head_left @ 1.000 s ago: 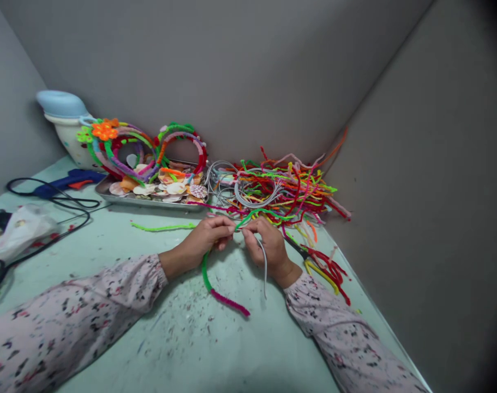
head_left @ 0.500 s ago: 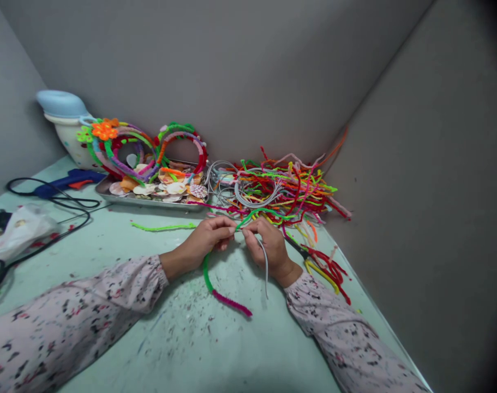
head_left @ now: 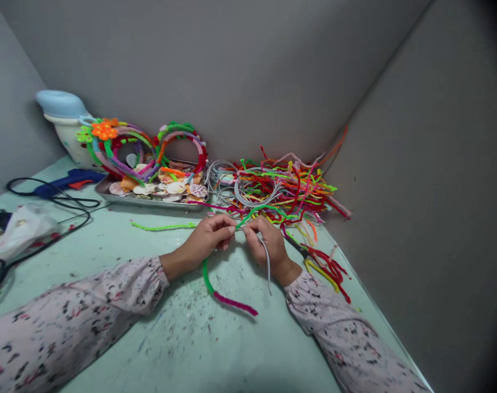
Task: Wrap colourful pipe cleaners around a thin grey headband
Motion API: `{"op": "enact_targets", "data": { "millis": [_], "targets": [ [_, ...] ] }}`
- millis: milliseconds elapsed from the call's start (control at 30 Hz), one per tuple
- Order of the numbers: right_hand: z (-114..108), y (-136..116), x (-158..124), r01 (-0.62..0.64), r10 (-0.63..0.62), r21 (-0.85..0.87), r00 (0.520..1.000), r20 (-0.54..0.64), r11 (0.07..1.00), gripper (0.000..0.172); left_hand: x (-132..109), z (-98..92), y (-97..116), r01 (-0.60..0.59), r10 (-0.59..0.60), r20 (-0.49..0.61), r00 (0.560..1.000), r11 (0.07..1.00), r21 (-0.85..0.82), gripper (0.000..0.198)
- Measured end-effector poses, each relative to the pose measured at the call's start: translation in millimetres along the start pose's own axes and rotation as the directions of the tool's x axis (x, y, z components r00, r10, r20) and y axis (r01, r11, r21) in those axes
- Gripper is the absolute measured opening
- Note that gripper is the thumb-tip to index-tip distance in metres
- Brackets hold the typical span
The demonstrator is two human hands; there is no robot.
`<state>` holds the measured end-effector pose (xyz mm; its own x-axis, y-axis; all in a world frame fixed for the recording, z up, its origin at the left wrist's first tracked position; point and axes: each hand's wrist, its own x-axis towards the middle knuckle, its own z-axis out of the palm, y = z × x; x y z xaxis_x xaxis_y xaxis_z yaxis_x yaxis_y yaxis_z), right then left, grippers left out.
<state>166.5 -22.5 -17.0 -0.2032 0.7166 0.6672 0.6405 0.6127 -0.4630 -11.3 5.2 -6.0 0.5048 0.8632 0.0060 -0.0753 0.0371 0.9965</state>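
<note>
A grey wire (head_left: 268,267) runs between my two hands, its free end curving down past the right one. My left hand (head_left: 209,240) pinches the wire where a green pipe cleaner (head_left: 208,278) is wrapped round it. Below that hand hangs the wrapped part, green and then magenta (head_left: 237,304) at its tip. The loose green end (head_left: 268,208) of the pipe cleaner arcs up and away over my right hand (head_left: 270,248). Thumb and forefinger of the right hand are closed on the wire, close beside the left fingertips.
Behind my hands lie a heap of coloured pipe cleaners (head_left: 305,185) and coiled grey wire (head_left: 256,194). A metal tray (head_left: 150,203) holds shells and wrapped hoops (head_left: 180,131). Scissors (head_left: 299,248) lie at right. At left are a blue glue gun (head_left: 64,181), black cable and plastic bag (head_left: 25,229).
The magenta tip has swung slightly to the right, and the wire's free end has shifted a little right. Both hands stay nearly in place, still pinching.
</note>
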Motion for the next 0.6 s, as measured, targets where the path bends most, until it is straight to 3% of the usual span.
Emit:
{"op": "enact_targets", "data": {
  "millis": [600],
  "targets": [
    [0.5, 0.6, -1.2, 0.029, -0.029, -0.020, 0.999, 0.022, 0.999, 0.008, 0.2, 2.2, 4.6, 0.070, -0.070, -0.032, 0.997, 0.998, -0.003, 0.012]
  ]
}}
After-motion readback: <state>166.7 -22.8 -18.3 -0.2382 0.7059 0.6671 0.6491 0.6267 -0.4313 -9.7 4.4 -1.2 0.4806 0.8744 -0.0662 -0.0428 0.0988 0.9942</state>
